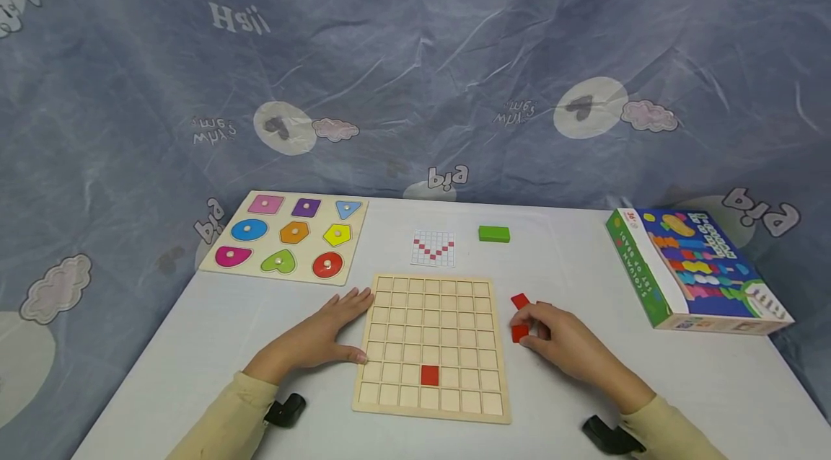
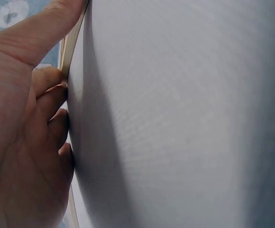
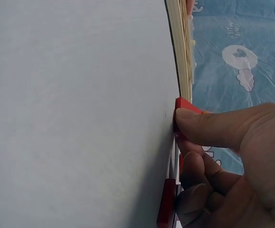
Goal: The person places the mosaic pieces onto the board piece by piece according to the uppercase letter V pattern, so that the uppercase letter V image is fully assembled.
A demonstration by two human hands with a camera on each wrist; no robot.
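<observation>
A wooden grid board (image 1: 397, 316) lies on the white table, with one red square tile (image 1: 430, 376) in a cell of its second row from the front. My left hand (image 1: 321, 334) rests at the board's left edge, fingers straight, thumb touching the rim. To the right of the board my right hand (image 1: 571, 345) pinches a red square tile (image 1: 519, 333) between thumb and fingers. In the right wrist view the thumb presses on this pinched tile (image 3: 187, 105). Another red tile (image 1: 520, 300) lies just beyond the fingers; a red tile (image 3: 166, 204) also shows below the hand in that wrist view.
Behind the board lie a small pattern card (image 1: 433, 249) with red squares and a green block (image 1: 494, 234). A shape puzzle board (image 1: 305, 251) with knobbed pieces is at the back left. A colourful box (image 1: 708, 269) stands at the right, and a printed curtain (image 1: 415, 85) hangs behind the table.
</observation>
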